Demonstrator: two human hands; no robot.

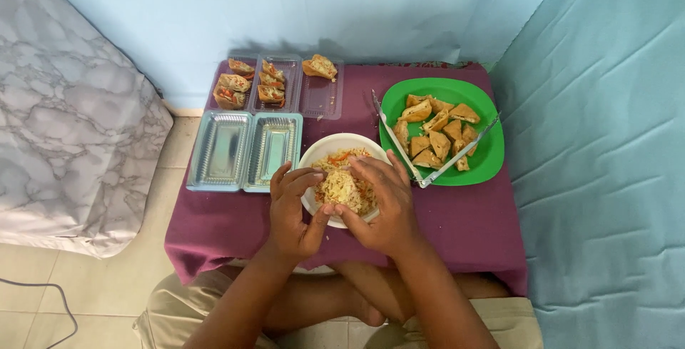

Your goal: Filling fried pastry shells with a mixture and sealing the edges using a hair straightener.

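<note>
While over the white bowl (pixel 321 150), left hand (pixel 294 210) and right hand (pixel 382 203) cup a stuffed tofu piece (pixel 340 188) (fingers curled closed). Green plate (pixel 489 150) sits right of the bowl.

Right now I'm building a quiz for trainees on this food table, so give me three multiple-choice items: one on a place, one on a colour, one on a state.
1. Where do the metal tongs lie?
A. on the green plate
B. in the white bowl
C. on the floor

2. What colour is the tablecloth?
A. yellow
B. purple
C. white

3. What state are the two nearest clear trays in?
A. stacked
B. filled with pieces
C. empty

Answers:
1 A, the tongs rest across the green plate among the fried pieces.
2 B, the cloth is purple.
3 C, both lie side by side, empty, left of the white bowl, where the left hand and right hand cup the shredded filling.
</note>
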